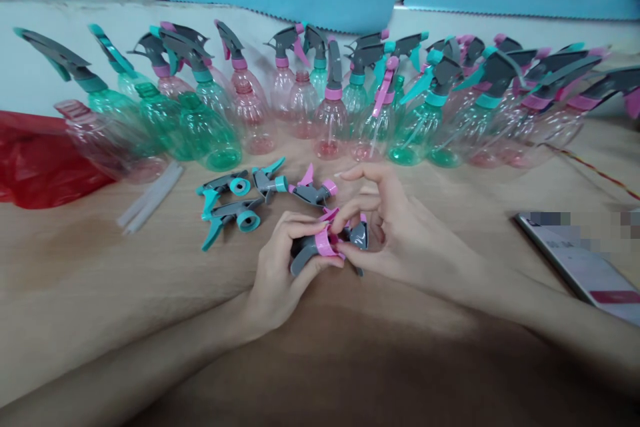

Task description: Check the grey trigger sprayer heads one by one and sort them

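Observation:
My left hand (280, 267) is wrapped around a grey and pink trigger spray head (326, 240), its pink collar turned toward the right. At the collar's open end are the thumb and a bent finger of my right hand (385, 227), close together. Whatever they pinch, if anything, is too small to make out. Behind the right fingers lies another grey and pink spray head (359, 235), partly hidden. Just beyond my hands rests a pink and grey spray head (314, 192). Several teal and grey spray heads (233, 219) lie to the left.
Along the wall stand several pink and green bottles (330, 123), many with spray heads on, some uncapped. On the left are a red plastic bag (45, 160) and thin white tubes (153, 197). A phone (575, 260) lies at right, near a twisted cord (595, 170).

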### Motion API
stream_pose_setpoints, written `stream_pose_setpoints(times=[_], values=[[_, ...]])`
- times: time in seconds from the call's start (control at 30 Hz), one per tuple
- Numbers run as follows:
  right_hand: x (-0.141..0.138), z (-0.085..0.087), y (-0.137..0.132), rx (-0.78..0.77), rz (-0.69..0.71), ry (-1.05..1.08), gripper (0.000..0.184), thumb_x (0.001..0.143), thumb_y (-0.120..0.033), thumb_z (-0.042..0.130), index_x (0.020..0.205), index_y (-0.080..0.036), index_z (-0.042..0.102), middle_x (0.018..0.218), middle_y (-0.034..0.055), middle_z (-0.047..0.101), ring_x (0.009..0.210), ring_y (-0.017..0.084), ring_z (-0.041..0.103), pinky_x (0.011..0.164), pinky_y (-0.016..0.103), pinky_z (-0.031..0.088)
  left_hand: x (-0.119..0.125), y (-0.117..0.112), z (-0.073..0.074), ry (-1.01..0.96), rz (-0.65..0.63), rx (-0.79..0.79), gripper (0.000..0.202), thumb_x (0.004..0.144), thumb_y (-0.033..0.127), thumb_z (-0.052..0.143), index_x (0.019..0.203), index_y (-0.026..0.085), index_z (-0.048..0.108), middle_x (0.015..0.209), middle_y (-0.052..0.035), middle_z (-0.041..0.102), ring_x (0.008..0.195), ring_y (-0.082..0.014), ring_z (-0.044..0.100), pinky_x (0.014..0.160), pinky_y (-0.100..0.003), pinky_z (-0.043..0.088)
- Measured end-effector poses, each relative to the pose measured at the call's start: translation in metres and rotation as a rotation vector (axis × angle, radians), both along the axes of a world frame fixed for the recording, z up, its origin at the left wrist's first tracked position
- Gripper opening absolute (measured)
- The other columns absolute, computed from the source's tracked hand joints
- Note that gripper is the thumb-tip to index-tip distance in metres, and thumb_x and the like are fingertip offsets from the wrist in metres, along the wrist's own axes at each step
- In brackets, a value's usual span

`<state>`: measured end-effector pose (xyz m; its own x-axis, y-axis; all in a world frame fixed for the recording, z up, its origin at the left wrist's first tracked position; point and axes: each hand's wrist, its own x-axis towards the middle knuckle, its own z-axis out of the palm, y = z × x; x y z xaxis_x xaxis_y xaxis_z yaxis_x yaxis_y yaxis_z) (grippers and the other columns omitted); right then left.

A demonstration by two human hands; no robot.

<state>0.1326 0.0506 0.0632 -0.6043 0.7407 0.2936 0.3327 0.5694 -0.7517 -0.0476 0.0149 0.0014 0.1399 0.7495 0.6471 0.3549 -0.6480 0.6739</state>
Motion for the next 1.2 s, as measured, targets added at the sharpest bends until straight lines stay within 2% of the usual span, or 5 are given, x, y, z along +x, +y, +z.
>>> stream_pose_setpoints(times=[0.27, 0.4, 0.6, 0.9, 1.2], values=[[-0.005, 0.002, -0.009, -0.324, -0.079, 0.139, 0.050, 0.072, -0.024, 0.067, 0.104, -0.025, 0.029, 0.079, -0.0042, 0.066, 0.072, 0.013, 0.064, 0.057, 0.023, 0.046, -0.003, 0.002, -0.005, 0.039, 0.058, 0.111, 0.033, 0.073, 0.019, 0.074, 0.098, 0.022, 0.053, 0.098, -0.0042, 0.060, 0.090, -0.0196, 0.058, 0.076, -0.036, 0.047], [-0.003, 0.005, -0.016, -0.280, -0.208, 0.058, 0.050, 0.072, -0.021, 0.067, 0.107, -0.026, 0.032, 0.078, -0.0049, 0.068, 0.069, 0.015, 0.064, 0.057, 0.026, 0.046, -0.005, 0.002, -0.002, 0.188, 0.084, 0.224, 0.031, 0.075, 0.011, 0.068, 0.100, 0.023, 0.053, 0.098, -0.0041, 0.061, 0.091, -0.0210, 0.056, 0.081, -0.042, 0.042], [-0.006, -0.001, -0.018, -0.358, -0.166, 0.193, 0.044, 0.073, -0.020, 0.066, 0.102, -0.026, 0.034, 0.079, -0.0033, 0.070, 0.073, 0.016, 0.067, 0.065, 0.029, 0.052, -0.004, 0.002, -0.002, 0.168, 0.074, 0.216, 0.033, 0.076, 0.013, 0.067, 0.102, 0.025, 0.051, 0.099, -0.0040, 0.060, 0.090, -0.0203, 0.057, 0.081, -0.042, 0.045], [-0.003, 0.002, -0.025, 0.022, -0.164, 0.091, 0.021, 0.082, -0.019, 0.058, 0.088, -0.024, 0.039, 0.086, -0.0036, 0.069, 0.075, 0.011, 0.068, 0.061, 0.021, 0.049, -0.003, 0.003, -0.009, 0.031, 0.033, 0.057, 0.036, 0.075, 0.026, 0.072, 0.106, 0.027, 0.053, 0.100, -0.0036, 0.063, 0.098, -0.0225, 0.057, 0.086, -0.044, 0.048], [-0.002, 0.001, -0.023, -0.081, -0.149, 0.095, 0.023, 0.081, -0.020, 0.060, 0.087, -0.025, 0.039, 0.086, -0.0041, 0.070, 0.082, 0.015, 0.068, 0.064, 0.024, 0.049, -0.003, 0.001, -0.008, -0.034, -0.014, 0.037, 0.040, 0.073, 0.013, 0.073, 0.106, 0.026, 0.053, 0.107, -0.0037, 0.060, 0.099, -0.0191, 0.057, 0.084, -0.038, 0.050]])
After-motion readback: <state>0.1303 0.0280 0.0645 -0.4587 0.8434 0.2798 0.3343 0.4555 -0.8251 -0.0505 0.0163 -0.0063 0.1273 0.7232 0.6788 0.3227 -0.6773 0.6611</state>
